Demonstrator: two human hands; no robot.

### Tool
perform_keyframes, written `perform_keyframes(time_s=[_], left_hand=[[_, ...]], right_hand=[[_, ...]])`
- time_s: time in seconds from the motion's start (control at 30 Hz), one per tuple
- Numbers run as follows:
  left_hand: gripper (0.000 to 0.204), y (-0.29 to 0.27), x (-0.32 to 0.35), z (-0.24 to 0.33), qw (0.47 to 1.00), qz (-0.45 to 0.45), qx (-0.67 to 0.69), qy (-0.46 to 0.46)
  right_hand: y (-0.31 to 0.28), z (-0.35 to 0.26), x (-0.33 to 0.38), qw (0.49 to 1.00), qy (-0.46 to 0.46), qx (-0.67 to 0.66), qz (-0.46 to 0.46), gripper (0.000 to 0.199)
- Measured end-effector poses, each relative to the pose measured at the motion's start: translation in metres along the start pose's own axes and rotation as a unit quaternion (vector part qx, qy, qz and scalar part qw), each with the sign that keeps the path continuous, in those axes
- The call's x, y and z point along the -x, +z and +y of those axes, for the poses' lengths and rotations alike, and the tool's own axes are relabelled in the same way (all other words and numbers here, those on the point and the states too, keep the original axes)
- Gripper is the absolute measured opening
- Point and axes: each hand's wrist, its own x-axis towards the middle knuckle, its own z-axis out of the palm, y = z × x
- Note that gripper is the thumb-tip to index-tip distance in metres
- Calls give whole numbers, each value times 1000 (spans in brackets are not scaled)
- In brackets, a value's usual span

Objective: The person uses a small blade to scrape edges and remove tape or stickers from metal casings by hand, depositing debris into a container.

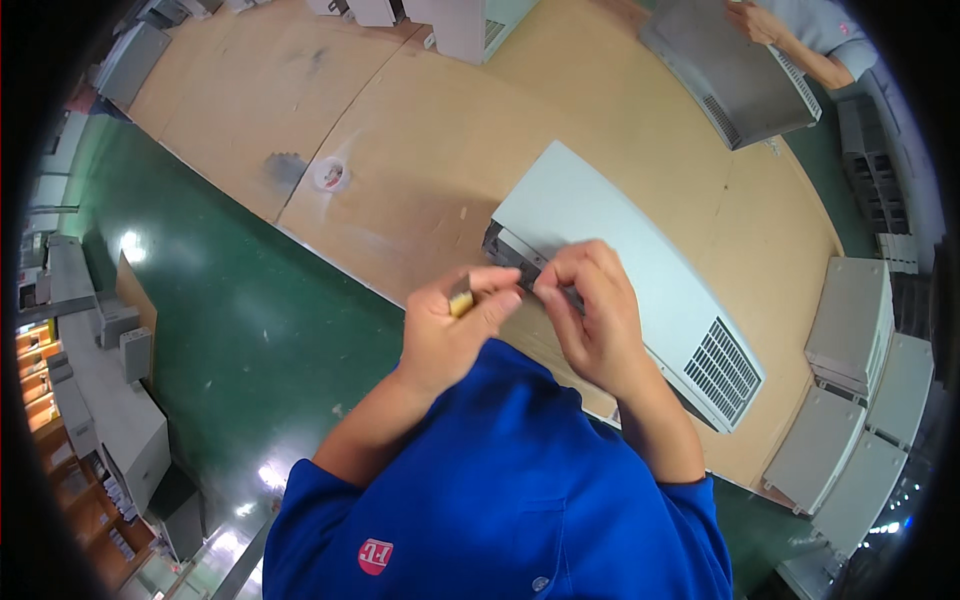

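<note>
My left hand [445, 325] is closed around a small yellow piece [461, 303], mostly hidden by the fingers, so its kind is unclear. Close beside it, my right hand [595, 305] has its thumb and fingertips pinched together. Anything between those fingertips is too small to make out. Both hands are raised in front of my chest, their fingertips nearly meeting. Behind them a long pale metal casing [610, 225] with a black slotted grille [722, 372] lies at a slant on the table. My right hand covers part of its near edge.
A wooden table [400, 190] carries a small round white container [331, 174] and a grey patch. At the upper right, a co-worker's hand [762, 24] grips a grey metal casing [735, 70]. Pale boxy casings [845, 325] are stacked at the right. Green floor [240, 320] lies left.
</note>
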Motion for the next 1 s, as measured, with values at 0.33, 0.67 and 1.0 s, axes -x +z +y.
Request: perform_keyframes(time_s=[0.33, 0.67, 1.0], left_hand=[[8, -22, 4, 0, 977, -106, 151, -106], [11, -75, -32, -14, 981, -166, 92, -35], [31, -308, -202, -81, 869, 101, -485, 4]], right_hand=[[30, -18, 25, 986, -110, 29, 120, 29], [64, -37, 22, 954, 114, -276, 2, 42], [48, -15, 61, 637, 276, -585, 419, 47]])
